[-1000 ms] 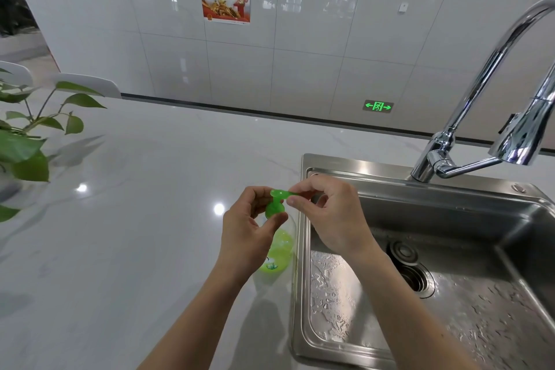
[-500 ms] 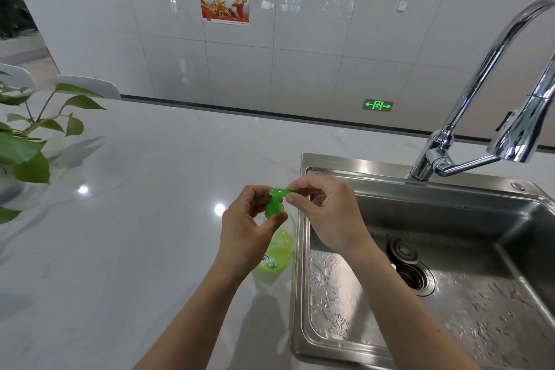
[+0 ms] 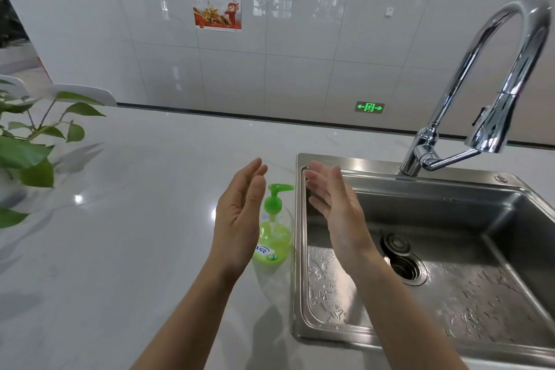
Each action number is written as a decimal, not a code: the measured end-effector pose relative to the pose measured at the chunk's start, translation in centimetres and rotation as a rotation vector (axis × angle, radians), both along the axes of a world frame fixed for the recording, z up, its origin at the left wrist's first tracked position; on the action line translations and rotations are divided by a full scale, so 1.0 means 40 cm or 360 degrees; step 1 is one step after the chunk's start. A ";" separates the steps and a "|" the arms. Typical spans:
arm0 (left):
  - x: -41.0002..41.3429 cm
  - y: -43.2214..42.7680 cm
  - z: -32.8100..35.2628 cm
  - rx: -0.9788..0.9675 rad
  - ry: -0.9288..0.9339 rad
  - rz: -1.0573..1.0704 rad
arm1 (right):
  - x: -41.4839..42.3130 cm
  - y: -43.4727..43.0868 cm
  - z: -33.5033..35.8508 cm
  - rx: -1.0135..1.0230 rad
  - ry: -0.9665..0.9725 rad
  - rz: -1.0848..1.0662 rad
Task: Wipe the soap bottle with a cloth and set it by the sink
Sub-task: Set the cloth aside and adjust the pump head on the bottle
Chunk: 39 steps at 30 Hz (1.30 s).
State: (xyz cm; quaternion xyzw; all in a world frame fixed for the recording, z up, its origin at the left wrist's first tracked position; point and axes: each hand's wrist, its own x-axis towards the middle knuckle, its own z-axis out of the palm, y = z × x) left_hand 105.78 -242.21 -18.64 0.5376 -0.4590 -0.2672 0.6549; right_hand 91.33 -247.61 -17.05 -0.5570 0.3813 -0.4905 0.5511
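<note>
While the soap bottle (image 3: 272, 237) stands upright on the white worktop (image 3: 135, 219), just beside the left rim of the steel sink (image 3: 300, 219), both hands hang open in the air on either side of it. The left hand (image 3: 237, 216) is flat, palm turned inward, fingers straight and together, close by the bottle's left flank and covering part of it from this view; its grip is wide and holds nothing. The right hand (image 3: 336, 204) mirrors it over the sink's left edge, palm facing the bottle, grip equally wide and empty. Whether either palm touches the bottle is hard to say; the right looks apart from it.

Judging by where things lie, the setting-down step looks to be at its end: the bottle sits by the sink as the task asks. No cloth is visible anywhere in view, so the wiping cannot be confirmed from here.

To finish this well, the hands should draw straight outward and back, away from the green pump head (image 3: 274, 198), whose spout (image 3: 282, 188) points right toward the sink. A brush against that spout could tip the bottle or swing it toward the basin, whose floor is beaded with water. The worktop looks smooth and glossy, so a light nudge may slide the base. It is worth checking that the base sits fully flat and clear of the sink's raised rim.
</note>
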 end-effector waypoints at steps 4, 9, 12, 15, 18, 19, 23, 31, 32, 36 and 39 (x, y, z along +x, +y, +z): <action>-0.009 0.039 0.013 -0.0065 0.0054 -0.0048 | -0.038 0.050 -0.005 -0.0102 0.0002 -0.0109; -0.040 0.106 0.023 -0.0131 0.0086 -0.0084 | -0.095 0.123 -0.003 -0.0140 -0.0068 -0.0169; -0.075 0.160 0.029 -0.0127 0.0086 -0.0069 | -0.130 0.171 0.005 -0.0167 -0.0073 -0.0159; -0.117 0.215 0.034 -0.0124 0.0069 -0.0055 | -0.172 0.219 0.012 -0.0177 -0.0083 -0.0139; -0.174 0.277 0.040 -0.0140 0.0070 -0.0005 | -0.222 0.274 0.014 -0.0189 -0.0099 -0.0112; -0.197 0.301 0.042 -0.0139 0.0067 0.0021 | -0.242 0.294 0.013 -0.0184 -0.0110 -0.0099; -0.294 0.402 0.034 -0.0099 0.0032 0.0117 | -0.322 0.377 0.004 -0.0180 -0.0123 0.0017; -0.425 0.552 0.002 0.0053 -0.0002 0.0217 | -0.416 0.501 -0.036 -0.0088 -0.0169 0.0087; -0.433 0.563 -0.005 0.0081 -0.0013 0.0224 | -0.420 0.510 -0.045 -0.0068 -0.0161 0.0091; -0.452 0.593 -0.034 0.0203 -0.0057 0.0260 | -0.419 0.532 -0.088 0.0013 -0.0073 0.0097; -0.454 0.595 -0.058 0.0313 -0.0049 0.0262 | -0.405 0.531 -0.123 0.0070 0.0040 0.0039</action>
